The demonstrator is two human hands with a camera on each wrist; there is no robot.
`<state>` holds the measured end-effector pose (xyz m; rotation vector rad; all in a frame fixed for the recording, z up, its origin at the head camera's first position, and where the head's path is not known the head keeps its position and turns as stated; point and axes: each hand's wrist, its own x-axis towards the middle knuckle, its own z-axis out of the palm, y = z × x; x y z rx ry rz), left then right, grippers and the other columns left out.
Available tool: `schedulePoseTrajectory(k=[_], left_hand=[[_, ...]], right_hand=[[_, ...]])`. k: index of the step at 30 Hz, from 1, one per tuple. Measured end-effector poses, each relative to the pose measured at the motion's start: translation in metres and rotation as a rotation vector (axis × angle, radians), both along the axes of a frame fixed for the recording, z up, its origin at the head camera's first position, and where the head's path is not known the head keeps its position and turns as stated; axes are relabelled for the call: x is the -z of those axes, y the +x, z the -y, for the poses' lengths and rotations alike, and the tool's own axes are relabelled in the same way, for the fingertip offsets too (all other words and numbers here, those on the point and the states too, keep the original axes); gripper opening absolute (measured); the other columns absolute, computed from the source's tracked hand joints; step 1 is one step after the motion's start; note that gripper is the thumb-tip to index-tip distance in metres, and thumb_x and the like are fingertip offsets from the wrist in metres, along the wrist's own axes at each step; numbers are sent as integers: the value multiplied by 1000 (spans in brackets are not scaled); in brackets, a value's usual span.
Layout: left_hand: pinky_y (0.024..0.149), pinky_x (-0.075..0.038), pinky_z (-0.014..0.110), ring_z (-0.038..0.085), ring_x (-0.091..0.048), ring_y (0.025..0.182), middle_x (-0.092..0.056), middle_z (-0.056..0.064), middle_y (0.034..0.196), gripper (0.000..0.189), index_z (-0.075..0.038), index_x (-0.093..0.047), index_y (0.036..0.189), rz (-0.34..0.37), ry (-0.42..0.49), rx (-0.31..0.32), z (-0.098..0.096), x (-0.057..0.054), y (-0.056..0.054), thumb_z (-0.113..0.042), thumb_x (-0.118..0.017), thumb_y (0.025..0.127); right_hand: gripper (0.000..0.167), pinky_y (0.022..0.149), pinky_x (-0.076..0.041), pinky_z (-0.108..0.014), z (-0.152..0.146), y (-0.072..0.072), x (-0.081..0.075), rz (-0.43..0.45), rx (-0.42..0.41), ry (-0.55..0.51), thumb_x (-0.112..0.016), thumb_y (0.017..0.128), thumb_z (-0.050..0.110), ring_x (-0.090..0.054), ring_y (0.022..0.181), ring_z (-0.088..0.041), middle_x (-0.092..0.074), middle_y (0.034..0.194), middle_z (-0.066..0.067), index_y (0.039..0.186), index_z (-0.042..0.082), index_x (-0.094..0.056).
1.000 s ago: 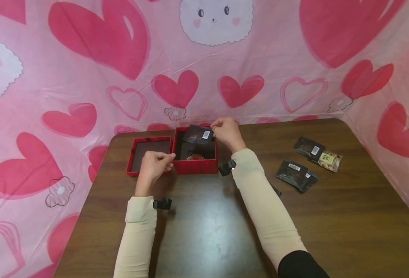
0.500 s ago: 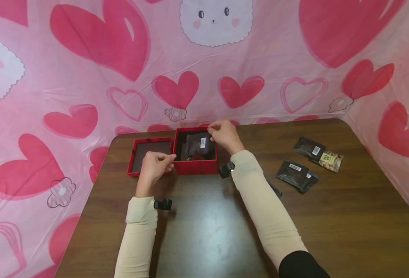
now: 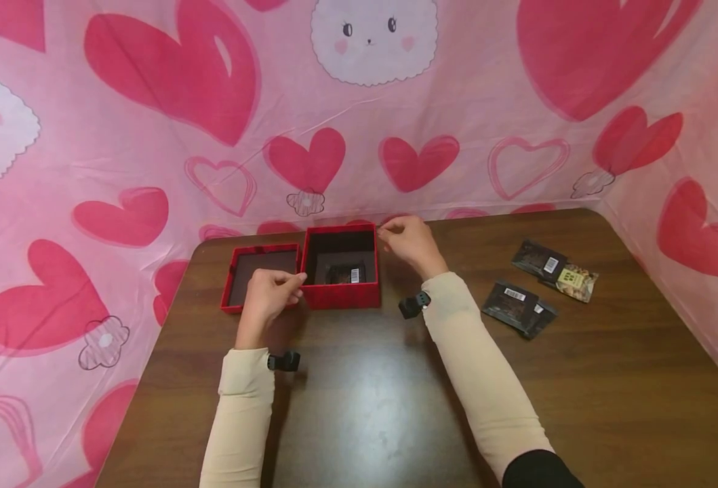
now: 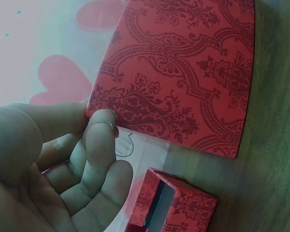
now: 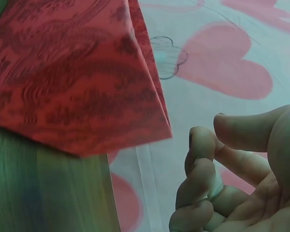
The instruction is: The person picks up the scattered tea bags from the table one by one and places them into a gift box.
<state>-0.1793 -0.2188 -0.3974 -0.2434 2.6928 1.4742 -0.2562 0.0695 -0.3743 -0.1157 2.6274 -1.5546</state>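
My left hand pinches the near left corner of a red patterned box between thumb and fingertips. In the left wrist view the box's outer wall fills the upper middle, thumb and fingers at its corner. A black packet with a white barcode label lies inside the box. My right hand hovers just beyond the box's far right corner, holding nothing. In the right wrist view its thumb and loosely bent fingers stand apart from each other, beside the box's edge.
The red lid, dark inside, lies left of the box, close to its side. Several flat packets are on the right of the brown table: black barcoded packets and one with a green label. A pink heart-print cloth hangs behind.
My right hand has let go of a black packet, which dropped from above the box to its bottom. That hand then moved right, off the box. My left hand has stayed at the corner.
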Motion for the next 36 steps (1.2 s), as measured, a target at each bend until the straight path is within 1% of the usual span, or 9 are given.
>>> schedulePoseTrajectory(k=[3,7,11,14,19,24,30,34,36], left_hand=[[72,-58,44,36,-71,74,-73,17,81,34,2,-78,102,-8,-1,7,-1,0,0,-30,-75,93],[67,-58,38,30,-71,70,-73,14,78,31,2,-78,99,-18,-10,2,-1,0,0,-29,-75,93],[64,-58,33,28,-71,68,-73,14,78,30,1,-78,97,-16,-9,8,-2,-1,1,-28,-75,93],[64,-58,34,28,-71,69,-73,16,78,30,2,-78,97,-23,-3,12,-3,-2,1,-28,-75,94],[64,-56,31,35,-71,74,-73,16,78,29,1,-78,95,-27,-21,7,-1,-1,1,-28,-74,94],[65,-57,34,36,-71,74,-73,15,77,29,2,-78,96,-26,-28,9,0,0,2,-27,-74,94],[66,-57,34,38,-71,76,-72,15,76,28,1,-78,95,-26,-28,20,-1,-1,2,-26,-74,94],[65,-57,36,36,-71,74,-72,12,74,28,1,-78,95,-34,-44,19,0,-1,1,-26,-74,94],[67,-58,38,34,-71,72,-72,13,75,28,1,-78,95,-31,-36,21,-1,0,1,-26,-75,94]], right_hand=[[23,72,-47,-39,-11,4,1,0,18,7,-66,97,25,-70,87,-33,-73,88,-19,108,7,-76],[24,73,-46,-38,-24,6,3,-2,19,19,-67,97,27,-70,89,-34,-73,89,-18,107,7,-76],[25,75,-47,-39,-38,12,5,-8,13,29,-68,97,28,-69,85,-31,-73,87,-17,107,7,-76],[25,76,-47,-40,-51,16,9,-7,37,30,-69,96,28,-68,84,-32,-73,83,-17,107,6,-75],[24,81,-46,-41,-72,22,16,3,72,26,-69,96,26,-68,86,-35,-72,81,-13,107,6,-75],[24,81,-45,-41,-86,30,21,6,87,21,-69,96,26,-69,86,-35,-73,87,-17,107,6,-76],[28,80,-45,-41,-105,41,25,50,101,15,-67,98,27,-69,90,-39,-72,96,-22,111,4,-74],[30,78,-45,-41,-112,45,27,48,98,27,-66,99,29,-68,90,-38,-72,94,-21,112,3,-73],[31,78,-44,-40,-115,47,29,51,100,36,-66,99,30,-67,91,-38,-73,93,-20,112,3,-74]])
